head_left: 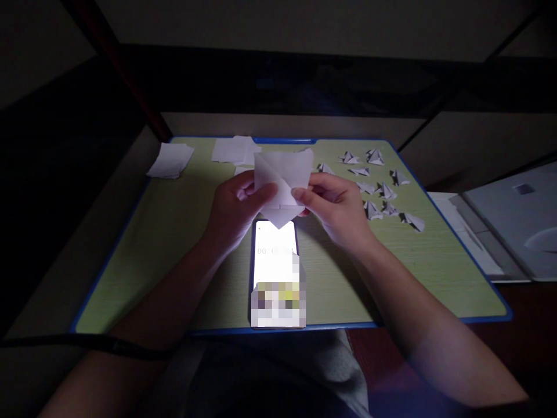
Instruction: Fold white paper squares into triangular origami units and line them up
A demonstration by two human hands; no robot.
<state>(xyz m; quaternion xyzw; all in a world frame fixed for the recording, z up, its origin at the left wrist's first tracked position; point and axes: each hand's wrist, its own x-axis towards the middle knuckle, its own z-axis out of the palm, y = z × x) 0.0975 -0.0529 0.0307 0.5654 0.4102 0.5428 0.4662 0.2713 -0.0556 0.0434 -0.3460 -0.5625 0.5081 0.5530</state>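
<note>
A folded white paper (284,174) with a downward point is held up above the table's middle. My left hand (237,203) grips its left side, thumb on the front and fingers behind. On the right side my right hand (333,203) pinches it, the thumb pressed near a diagonal crease. Just below the paper's tip lies a lit phone (273,267) showing a timer, its lower part pixelated. Several small folded paper pieces (386,190) are spread to the right of my right hand.
The green table (165,261) has a blue edge. Flat white sheets (170,160) lie at its back left, with another stack (235,150) at the back middle. A dark cable (108,343) crosses the front left. A white box (517,220) stands beyond the right edge.
</note>
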